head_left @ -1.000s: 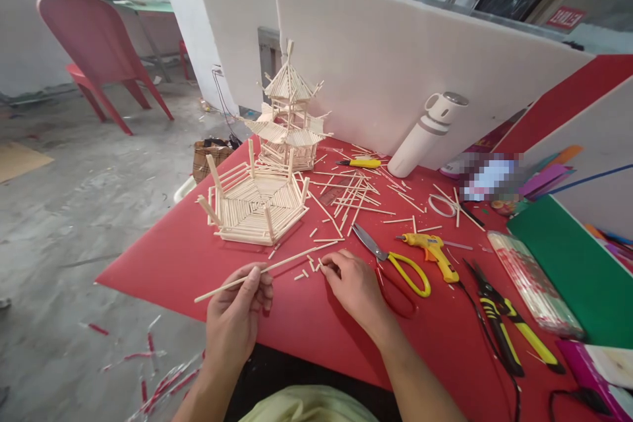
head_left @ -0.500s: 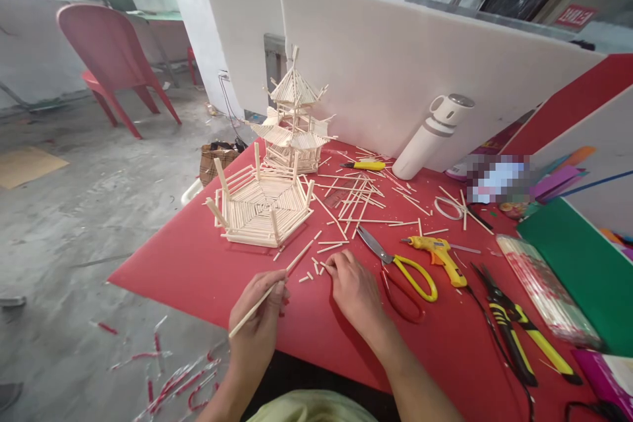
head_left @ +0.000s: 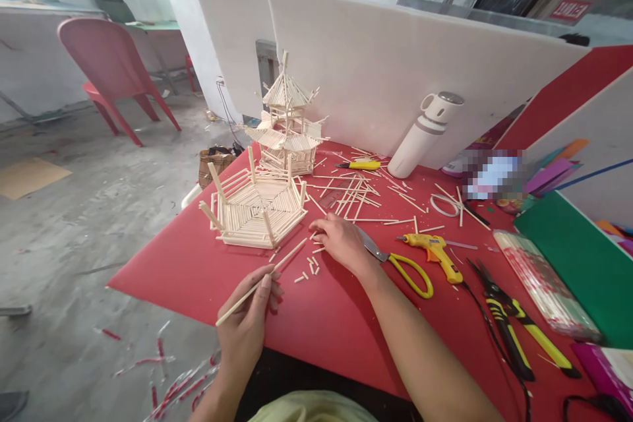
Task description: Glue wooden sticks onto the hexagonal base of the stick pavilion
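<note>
My left hand [head_left: 247, 306] grips a thin wooden stick [head_left: 291, 252] that slants up and to the right over the red table. To its right, my right hand [head_left: 341, 242] reaches over the loose sticks with its fingers bent together; anything between the fingertips is too small to make out. Below that hand lie several short cut pieces [head_left: 311, 266]. Beyond my left hand stands a hexagonal stick platform [head_left: 262, 211] with upright posts. Behind it rises a tiered stick pagoda [head_left: 287, 125].
Scissors [head_left: 410, 273], a yellow glue gun [head_left: 435, 254] with its cord and yellow-black pruning shears [head_left: 519, 323] lie right of my hands. Scattered sticks [head_left: 353, 198], a yellow-handled cutter [head_left: 363, 165] and a white flask [head_left: 420, 138] sit farther back. A bag of sticks [head_left: 544, 283] lies at right.
My right hand has moved forward and slightly left, away from the short cut pieces. My left hand still holds its stick, a little lower and farther left in view.
</note>
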Action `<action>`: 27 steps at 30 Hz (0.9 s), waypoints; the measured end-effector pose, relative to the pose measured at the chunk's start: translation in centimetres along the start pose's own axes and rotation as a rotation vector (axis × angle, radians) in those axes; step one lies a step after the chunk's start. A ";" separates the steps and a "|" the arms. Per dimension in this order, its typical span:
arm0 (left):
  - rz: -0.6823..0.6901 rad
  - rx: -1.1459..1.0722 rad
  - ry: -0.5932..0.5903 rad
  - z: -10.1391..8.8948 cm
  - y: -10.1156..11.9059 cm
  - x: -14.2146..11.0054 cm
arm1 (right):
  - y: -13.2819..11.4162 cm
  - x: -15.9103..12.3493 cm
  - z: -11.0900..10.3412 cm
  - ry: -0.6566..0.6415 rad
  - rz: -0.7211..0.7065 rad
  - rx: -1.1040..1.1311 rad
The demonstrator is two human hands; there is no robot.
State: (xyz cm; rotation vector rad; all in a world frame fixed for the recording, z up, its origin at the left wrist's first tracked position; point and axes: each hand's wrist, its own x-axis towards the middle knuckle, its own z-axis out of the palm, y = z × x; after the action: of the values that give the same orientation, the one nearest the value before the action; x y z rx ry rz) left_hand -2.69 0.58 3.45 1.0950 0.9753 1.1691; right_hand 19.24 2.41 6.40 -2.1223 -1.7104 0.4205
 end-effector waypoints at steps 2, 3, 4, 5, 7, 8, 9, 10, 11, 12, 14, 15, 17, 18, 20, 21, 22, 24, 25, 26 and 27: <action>-0.028 -0.078 0.003 -0.1 0.0 0.2 | 0.2 1.3 -0.2 -0.041 -0.032 0.022; -0.042 -0.107 0.006 -0.2 0.1 0.3 | 0.2 1.7 -0.3 -0.049 -0.043 0.032; -0.054 -0.132 0.014 -0.2 0.1 0.4 | 0.1 1.7 -0.5 -0.051 -0.050 0.042; -0.063 -0.153 0.026 -0.3 0.1 0.5 | -0.1 1.6 -0.7 -0.047 -0.054 0.056; -0.078 -0.189 0.046 -0.4 0.1 0.7 | -0.3 0.7 -1.0 -0.037 -0.053 0.086; -0.086 -0.206 0.051 -0.5 0.0 0.8 | -0.4 0.0 -1.0 -0.029 -0.053 0.113; -0.092 -0.224 0.056 -0.5 0.0 0.8 | -0.4 -0.6 -1.0 -0.017 -0.056 0.160; -0.091 -0.243 0.062 -0.5 -0.1 0.9 | -0.4 -1.2 -0.9 0.003 -0.063 0.223; -0.085 -0.263 0.069 -0.5 -0.1 0.9 | -0.3 -1.6 -0.7 0.031 -0.071 0.299; -0.071 -0.281 0.086 -0.5 -0.2 1.0 | -0.1 -1.9 -0.4 0.072 -0.068 0.385; -0.030 -0.310 0.126 -0.4 -0.3 1.0 | 0.0 -1.8 0.6 0.178 -0.020 0.539; -0.014 -0.318 0.138 -0.3 -0.3 1.0 | 0.0 -1.5 1.1 0.230 0.021 0.584; -0.004 -0.325 0.137 -0.2 -0.2 1.0 | -0.2 -0.6 2.3 0.329 0.103 0.635; -0.009 -0.327 0.129 -0.2 -0.2 1.0 | -0.4 0.0 2.8 0.369 0.129 0.646; -0.027 -0.326 0.113 -0.2 0.0 1.0 | -0.9 1.1 3.7 0.432 0.152 0.662; -0.038 -0.322 0.107 -0.2 0.1 1.0 | -1.1 1.5 4.0 0.459 0.154 0.672; -0.047 -0.315 0.105 -0.2 0.1 1.0 | -1.3 1.8 4.3 0.480 0.150 0.681; -0.057 -0.300 0.103 -0.2 0.3 1.0 | -1.7 2.2 4.7 0.513 0.134 0.697; -0.059 -0.292 0.105 -0.2 0.3 1.0 | -1.8 2.3 4.8 0.527 0.123 0.702; -0.060 -0.287 0.109 -0.1 0.3 1.0 | -1.9 2.3 4.8 0.539 0.111 0.705; -0.060 -0.283 0.113 -0.1 0.3 1.0 | -1.9 2.4 4.9 0.552 0.099 0.706</action>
State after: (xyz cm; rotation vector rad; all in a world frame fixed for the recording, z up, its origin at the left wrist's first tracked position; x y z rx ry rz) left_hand -2.70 1.59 3.75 0.7773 0.8907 1.2866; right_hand 15.86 5.59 2.97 -1.5957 -0.9565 0.3504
